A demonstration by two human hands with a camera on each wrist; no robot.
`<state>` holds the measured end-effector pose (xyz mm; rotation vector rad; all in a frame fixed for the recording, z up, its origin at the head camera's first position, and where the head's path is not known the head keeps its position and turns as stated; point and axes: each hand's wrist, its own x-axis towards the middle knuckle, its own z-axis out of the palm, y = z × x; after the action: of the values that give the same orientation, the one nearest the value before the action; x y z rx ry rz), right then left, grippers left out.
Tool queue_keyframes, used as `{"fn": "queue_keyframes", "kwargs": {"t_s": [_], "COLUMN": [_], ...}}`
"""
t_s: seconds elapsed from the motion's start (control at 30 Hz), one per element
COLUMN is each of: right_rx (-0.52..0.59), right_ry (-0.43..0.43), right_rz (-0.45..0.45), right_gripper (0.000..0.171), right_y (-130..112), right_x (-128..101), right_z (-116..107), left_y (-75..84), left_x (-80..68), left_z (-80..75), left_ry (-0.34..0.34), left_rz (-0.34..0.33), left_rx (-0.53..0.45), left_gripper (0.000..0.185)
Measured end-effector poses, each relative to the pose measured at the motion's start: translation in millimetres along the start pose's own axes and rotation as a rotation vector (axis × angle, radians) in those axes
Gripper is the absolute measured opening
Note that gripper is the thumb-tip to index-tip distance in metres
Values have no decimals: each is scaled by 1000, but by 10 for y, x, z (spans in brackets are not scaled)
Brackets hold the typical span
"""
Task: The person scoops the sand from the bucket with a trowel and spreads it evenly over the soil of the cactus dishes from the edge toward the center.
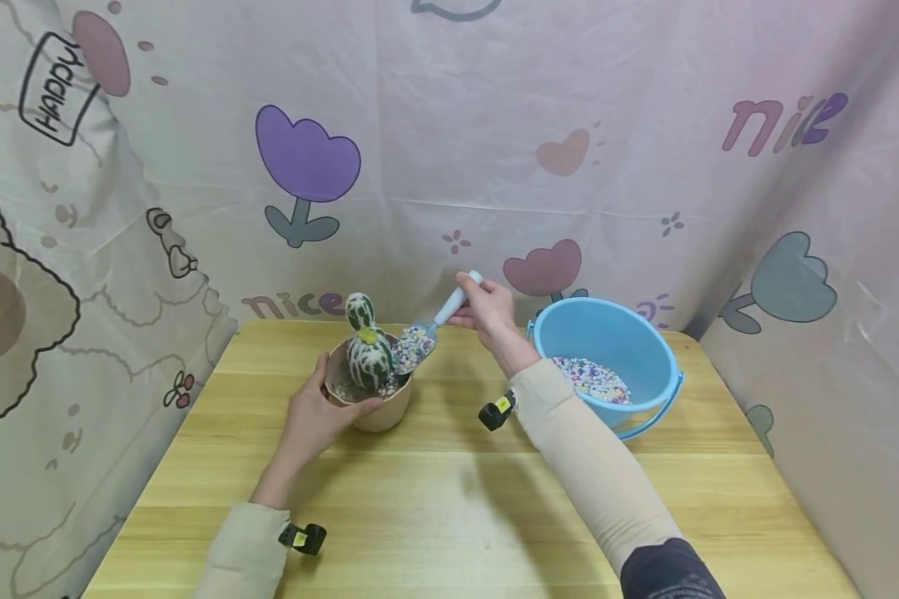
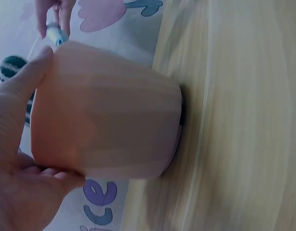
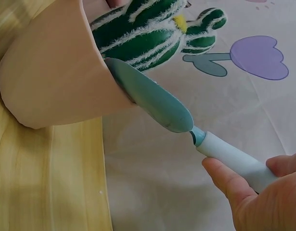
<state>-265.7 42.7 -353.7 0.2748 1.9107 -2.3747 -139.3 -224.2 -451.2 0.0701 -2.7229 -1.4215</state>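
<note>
My left hand (image 1: 322,418) holds the pinkish-tan flower pot (image 1: 386,413) by its rim, thumb on the near side and fingers round the left. In the pot stands a green cactus (image 1: 370,359) with white fuzzy stripes and a yellow spot. My right hand (image 1: 489,313) grips the white handle of a small blue garden trowel (image 3: 160,103). Multicoloured pebbles (image 1: 414,346) fill the trowel's blade, which tilts down over the pot's right rim. Some pebbles lie inside the pot around the cactus base. The right wrist view shows the blade's underside, its tip right at the rim.
A light blue bucket (image 1: 648,353) with more coloured pebbles (image 1: 593,379) stands on the right of the wooden table (image 1: 434,516), its handle hanging down in front. A printed cloth (image 1: 449,150) hangs behind the table and along both sides.
</note>
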Motion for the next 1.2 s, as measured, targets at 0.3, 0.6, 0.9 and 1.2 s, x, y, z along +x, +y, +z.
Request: {"fn": "queue_keyframes", "kwargs": {"t_s": [0.3, 0.6, 0.9, 1.2], "right_rx": [-6, -7, -10, -45], "right_ry": [4, 1, -1, 4], "right_rz": [-5, -17, -20, -53], "right_gripper": [46, 46, 51, 45], "right_y": [-5, -6, -3, 1], "right_x": [-6, -2, 9, -5], "right_z": [-21, -49, -60, -75], "left_y": [84, 160, 87, -49], "left_x": [-59, -84, 7, 136], "left_z": [190, 304, 26, -152], "left_ry": [148, 226, -13, -137], "left_rz": [11, 19, 36, 85], "left_rx": [16, -31, 16, 76], "left_gripper": [134, 133, 140, 135]}}
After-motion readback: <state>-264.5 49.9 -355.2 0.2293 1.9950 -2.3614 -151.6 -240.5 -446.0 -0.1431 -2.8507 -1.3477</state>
